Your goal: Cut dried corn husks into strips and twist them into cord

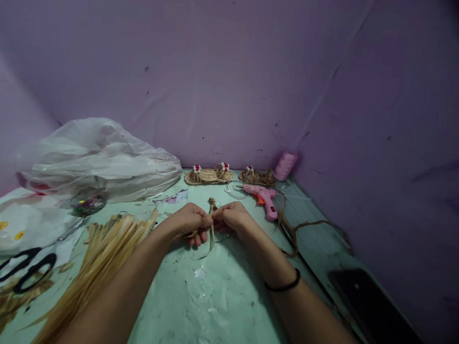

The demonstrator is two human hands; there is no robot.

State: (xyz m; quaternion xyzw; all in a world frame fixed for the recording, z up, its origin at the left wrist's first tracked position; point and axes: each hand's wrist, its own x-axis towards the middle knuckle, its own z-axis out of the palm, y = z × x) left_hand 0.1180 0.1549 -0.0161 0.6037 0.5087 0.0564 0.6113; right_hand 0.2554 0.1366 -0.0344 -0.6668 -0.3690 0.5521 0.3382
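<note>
Between my two hands stands a thin strand of dry plant fibre (212, 237), with a darker, knotted-looking end (212, 201) at its top. My left hand (192, 222) pinches it from the left, fingers curled. From the right, my right hand (230, 217) pinches the same strand, its fingertips close to those of the left. A bundle of flat dry fibre strips (108, 253) lies just left of my left forearm. Behind the hands sits a woven slipper-shaped piece (209, 177) decorated with red and white beads, beside a similar woven piece (256, 177).
A pink glue gun (264, 198) lies to the right, near brown twine (318, 223) and a pink thread spool (285, 166). Black-handled scissors (39, 262) and a white plastic bag (104, 159) are on the left. A dark phone-like object (375, 310) rests at the right edge.
</note>
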